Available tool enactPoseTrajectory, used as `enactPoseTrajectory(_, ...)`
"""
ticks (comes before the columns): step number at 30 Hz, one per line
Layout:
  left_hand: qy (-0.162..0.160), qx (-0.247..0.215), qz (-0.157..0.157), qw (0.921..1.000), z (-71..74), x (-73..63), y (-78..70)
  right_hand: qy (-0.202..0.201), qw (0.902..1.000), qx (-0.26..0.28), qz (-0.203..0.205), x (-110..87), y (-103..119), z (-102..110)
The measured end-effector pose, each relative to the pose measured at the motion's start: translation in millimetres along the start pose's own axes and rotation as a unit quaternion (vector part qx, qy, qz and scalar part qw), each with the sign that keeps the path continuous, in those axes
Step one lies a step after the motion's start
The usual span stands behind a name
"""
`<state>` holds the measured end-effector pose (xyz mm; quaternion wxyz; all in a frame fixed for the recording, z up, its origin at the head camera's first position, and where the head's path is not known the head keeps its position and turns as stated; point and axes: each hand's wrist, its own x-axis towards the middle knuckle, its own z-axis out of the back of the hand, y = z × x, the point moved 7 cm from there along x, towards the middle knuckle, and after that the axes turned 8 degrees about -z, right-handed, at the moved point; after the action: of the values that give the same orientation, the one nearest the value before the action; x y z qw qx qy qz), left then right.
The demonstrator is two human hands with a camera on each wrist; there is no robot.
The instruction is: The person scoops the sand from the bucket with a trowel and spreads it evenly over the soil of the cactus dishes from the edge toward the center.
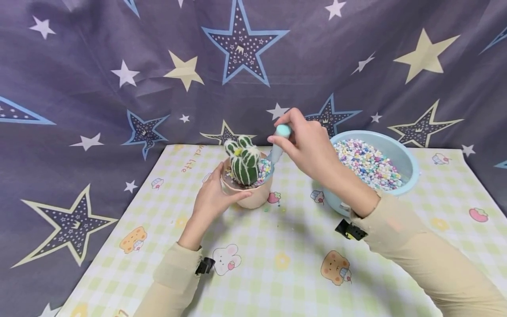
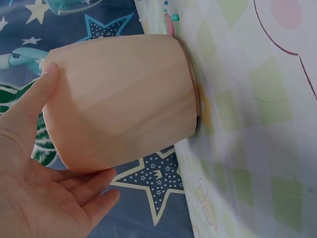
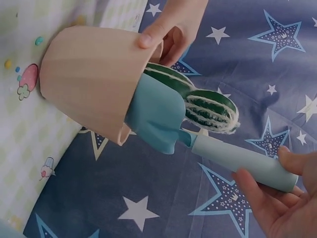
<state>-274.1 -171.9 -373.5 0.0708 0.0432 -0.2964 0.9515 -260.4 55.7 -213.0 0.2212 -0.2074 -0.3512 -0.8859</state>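
A beige flower pot (image 1: 255, 199) stands on the table with a green, white-striped cactus (image 1: 244, 169) in it. Small pastel pebbles (image 1: 264, 169) lie around the cactus. My left hand (image 1: 211, 196) grips the pot's left side near the rim, thumb in front and fingers behind. In my right hand (image 1: 310, 141) is the handle of a light blue trowel (image 3: 242, 163), pinched near its end. The trowel's blade (image 3: 161, 116) points down into the pot at the right rim, beside the cactus; its tip is hidden inside.
To the right, a light blue basin (image 1: 413, 176) holds many pastel pebbles (image 1: 366, 165), partly behind my right forearm. A few loose pebbles (image 3: 38, 40) lie on the checked tablecloth (image 1: 253, 281) near the pot. A dark star-printed curtain (image 1: 103, 35) hangs behind the table.
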Motion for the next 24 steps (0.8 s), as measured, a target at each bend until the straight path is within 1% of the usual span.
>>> enactPoseTrajectory(8, 0.001, 0.005, 0.001, 1.0, -0.8, 0.1, -0.3, -0.01, 0.9998, -0.013, 0.011, 4.0, 0.4, 7.1)
enactPoseTrajectory(17, -0.004, 0.011, 0.0, 0.9999, 0.5, 0.1, -1.7, 0.003, 0.9998, -0.004, 0.02, 6.5, 3.3, 11.4)
enactPoseTrajectory(20, -0.005, 0.01, 0.001, 0.9999, 0.9, 0.0, -2.5, 0.013, 0.9993, -0.011, 0.034, 6.0, 4.5, 12.2)
enactPoseTrajectory(24, -0.006, 0.009, 0.0, 0.9999, 0.7, -0.4, -2.6, 0.021, 0.9976, -0.021, 0.063, 3.7, 4.3, 15.8)
